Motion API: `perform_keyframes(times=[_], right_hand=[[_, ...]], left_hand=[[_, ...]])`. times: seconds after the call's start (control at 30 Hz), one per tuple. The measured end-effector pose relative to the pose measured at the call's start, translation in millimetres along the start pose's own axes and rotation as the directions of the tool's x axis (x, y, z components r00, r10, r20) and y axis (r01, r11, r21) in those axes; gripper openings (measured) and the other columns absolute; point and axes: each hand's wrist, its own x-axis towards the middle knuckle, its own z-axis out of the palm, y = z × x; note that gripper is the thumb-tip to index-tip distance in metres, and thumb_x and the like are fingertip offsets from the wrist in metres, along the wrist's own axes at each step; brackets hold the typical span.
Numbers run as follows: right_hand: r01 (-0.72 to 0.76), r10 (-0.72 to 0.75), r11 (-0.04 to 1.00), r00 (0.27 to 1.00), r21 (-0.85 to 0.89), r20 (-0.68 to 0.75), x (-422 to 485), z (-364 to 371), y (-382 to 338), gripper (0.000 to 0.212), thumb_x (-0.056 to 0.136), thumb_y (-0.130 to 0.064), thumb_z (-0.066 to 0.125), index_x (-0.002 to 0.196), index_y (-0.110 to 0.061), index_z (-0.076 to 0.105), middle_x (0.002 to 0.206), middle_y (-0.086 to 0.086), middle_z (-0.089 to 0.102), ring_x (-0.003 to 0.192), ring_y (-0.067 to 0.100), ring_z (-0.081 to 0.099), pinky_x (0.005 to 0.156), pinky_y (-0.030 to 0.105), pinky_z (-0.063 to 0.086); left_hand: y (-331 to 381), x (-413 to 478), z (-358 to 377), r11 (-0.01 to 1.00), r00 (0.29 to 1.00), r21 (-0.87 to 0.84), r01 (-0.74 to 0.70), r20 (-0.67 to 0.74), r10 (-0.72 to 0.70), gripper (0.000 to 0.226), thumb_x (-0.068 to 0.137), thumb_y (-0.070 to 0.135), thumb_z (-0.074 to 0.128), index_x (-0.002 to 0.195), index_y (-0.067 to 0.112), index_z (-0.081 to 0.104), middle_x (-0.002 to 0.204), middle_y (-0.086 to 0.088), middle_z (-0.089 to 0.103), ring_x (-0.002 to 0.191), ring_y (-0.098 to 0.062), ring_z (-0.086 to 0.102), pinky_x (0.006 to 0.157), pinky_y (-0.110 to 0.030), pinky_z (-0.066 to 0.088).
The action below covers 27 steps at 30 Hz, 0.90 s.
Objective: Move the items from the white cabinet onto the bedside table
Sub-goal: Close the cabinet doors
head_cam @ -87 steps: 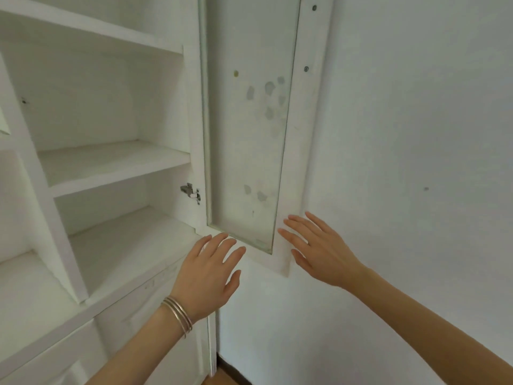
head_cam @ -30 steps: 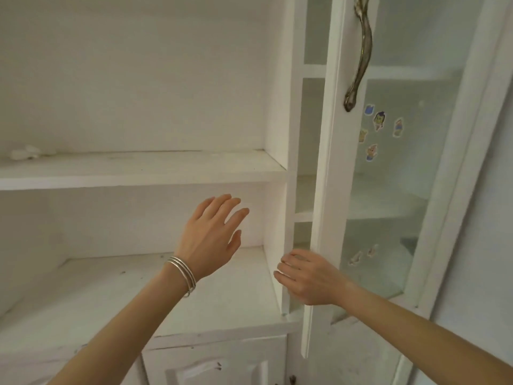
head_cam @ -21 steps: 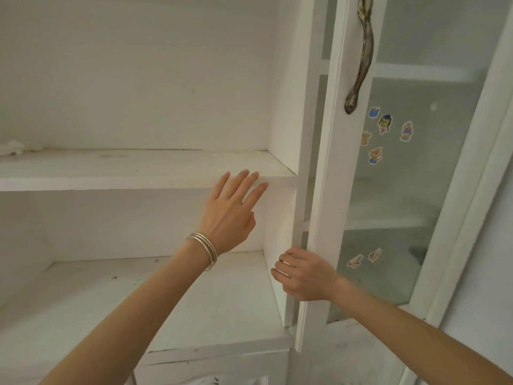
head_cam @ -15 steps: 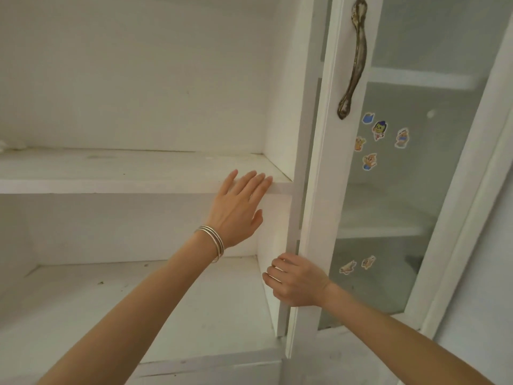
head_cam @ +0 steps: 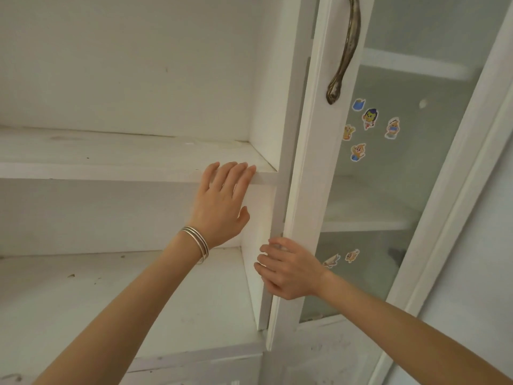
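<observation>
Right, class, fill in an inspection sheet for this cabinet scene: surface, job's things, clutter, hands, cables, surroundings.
Surface: white cabinet; upper shelf and lower shelf painted white, scuffed.
Job's things: nothing seen.
Clutter: dark specks on the lower shelf.
Hands: left hand flat, fingertips on the upper shelf's front edge; right hand grips the glass door by its edge.
Cables: nothing seen.
Surroundings: metal handle and cartoon stickers on the glass door; pale wall to the right.
</observation>
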Motion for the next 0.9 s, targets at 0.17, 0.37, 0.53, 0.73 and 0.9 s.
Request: perform_keyframes(times=[0.17,0.37,0.53,0.73,0.9], right_hand=[[-0.027,0.026,1.000,0.997,-0.013,-0.077,1.4,7.8,0.2,0.025,0.084,-0.027,0.049,0.088,-0.011,0.067,0.080,0.002,0.065,0.085,0.024,0.061,0.089,0.036,0.037],[-0.015,0.012,0.999,0.995,-0.031,-0.102,1.0,11.5,0.8,0.026,0.084,-0.027,0.049,0.090,-0.010,0.068,0.081,0.003,0.066,0.083,0.024,0.061,0.086,0.036,0.038],[-0.014,0.010,0.999,0.995,-0.033,-0.104,2.3,10.4,1.7,0.026,0.083,-0.027,0.049,0.090,-0.011,0.068,0.080,0.002,0.066,0.079,0.023,0.061,0.084,0.036,0.039],[-0.031,0.028,0.999,0.994,-0.033,-0.107,2.9,12.0,1.2,0.025,0.084,-0.026,0.049,0.089,-0.011,0.068,0.078,0.002,0.065,0.076,0.023,0.060,0.084,0.035,0.040],[-0.060,0.055,0.997,0.993,-0.040,-0.102,4.2,12.2,-0.7,0.024,0.084,-0.024,0.049,0.090,-0.010,0.068,0.079,0.003,0.065,0.076,0.023,0.060,0.084,0.036,0.039]], left_hand=[[0.2,0.9,0.3,1.000,0.999,-0.022,0.013,-0.039,-0.014,0.067,0.073,0.025,0.055,0.136,0.004,0.046,0.131,-0.012,0.052,0.121,-0.031,0.046,0.107,-0.048,0.026],[4.4,1.9,2.1,0.998,0.996,-0.036,0.044,-0.079,-0.047,0.065,0.072,0.026,0.056,0.133,0.004,0.049,0.129,-0.012,0.054,0.118,-0.031,0.048,0.108,-0.047,0.025],[3.9,1.8,-0.2,0.999,0.996,-0.036,0.039,-0.075,-0.042,0.064,0.074,0.026,0.055,0.133,0.004,0.048,0.129,-0.011,0.054,0.119,-0.031,0.048,0.108,-0.046,0.025],[4.2,2.4,-2.1,0.998,0.996,-0.045,0.052,-0.074,-0.055,0.062,0.074,0.027,0.055,0.132,0.005,0.049,0.128,-0.011,0.055,0.118,-0.031,0.049,0.107,-0.046,0.026],[6.2,2.5,-5.1,0.997,0.996,-0.055,0.061,-0.061,-0.064,0.062,0.074,0.027,0.054,0.131,0.005,0.050,0.128,-0.012,0.055,0.118,-0.031,0.049,0.108,-0.046,0.025]])
